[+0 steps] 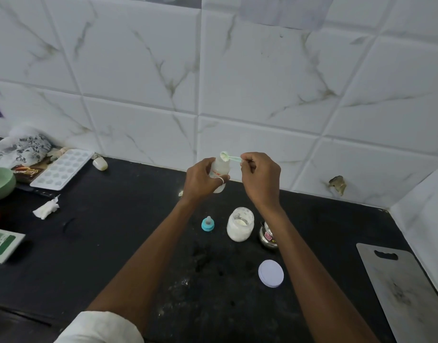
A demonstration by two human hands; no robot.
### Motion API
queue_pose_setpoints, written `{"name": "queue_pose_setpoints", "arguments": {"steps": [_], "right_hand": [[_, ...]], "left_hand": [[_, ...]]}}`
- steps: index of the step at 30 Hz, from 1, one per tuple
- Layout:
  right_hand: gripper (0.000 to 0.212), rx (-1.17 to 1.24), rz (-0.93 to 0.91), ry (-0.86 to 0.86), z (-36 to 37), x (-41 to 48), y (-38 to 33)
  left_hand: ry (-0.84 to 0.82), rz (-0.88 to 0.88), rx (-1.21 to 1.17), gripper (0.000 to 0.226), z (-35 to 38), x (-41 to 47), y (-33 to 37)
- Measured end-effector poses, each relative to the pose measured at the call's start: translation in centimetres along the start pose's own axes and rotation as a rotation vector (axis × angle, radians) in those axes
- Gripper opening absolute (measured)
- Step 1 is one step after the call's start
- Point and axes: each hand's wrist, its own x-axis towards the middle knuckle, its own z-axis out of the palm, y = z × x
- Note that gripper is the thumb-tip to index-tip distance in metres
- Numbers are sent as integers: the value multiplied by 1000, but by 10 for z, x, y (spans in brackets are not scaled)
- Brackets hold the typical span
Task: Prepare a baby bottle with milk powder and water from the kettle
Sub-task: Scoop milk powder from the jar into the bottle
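Your left hand (203, 179) is gripping the baby bottle (219, 169) above the far middle of the black counter (114, 243), while your right hand (261, 179) is pinching the green scoop (227, 157), its heaped bowl at the bottle's narrow mouth. Tipping fast or letting the bottle lean is risking powder spilling past the rim. The open powder jar (240, 225), teat cap (208, 224) and white lid (271, 273) are sitting nearer you, white tiled wall (262, 82) behind.
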Motion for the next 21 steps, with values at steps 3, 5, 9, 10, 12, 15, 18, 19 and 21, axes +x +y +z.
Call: {"name": "queue_pose_setpoints", "arguments": {"steps": [3,5,9,10,12,15,18,19,21], "right_hand": [[15,-25,-30,-4,1,-1,2],[14,-44,-58,-11,2,-2,3],[16,-90,-111,-32,3,-4,3],[17,-102,-122,-37,3,-4,3],[17,-126,-147,-49,3,-5,4],[17,-150,-182,-69,3,-6,5],[17,-165,-220,-82,2,-7,5],[17,-173,-235,-88,2,-6,5],[17,-191,-253,-104,4,-5,7]], "left_hand": [[0,-5,0,65,0,1,-1],[1,-8,-5,64,0,1,-1],[-4,-4,1,63,1,1,-2],[-6,-5,1,62,1,2,-2],[-9,-3,1,61,2,2,-3],[-11,-1,1,62,2,2,-4],[-12,-2,9,63,3,3,-7],[-12,-1,14,64,4,3,-8],[-10,2,16,64,4,3,-9]]}}
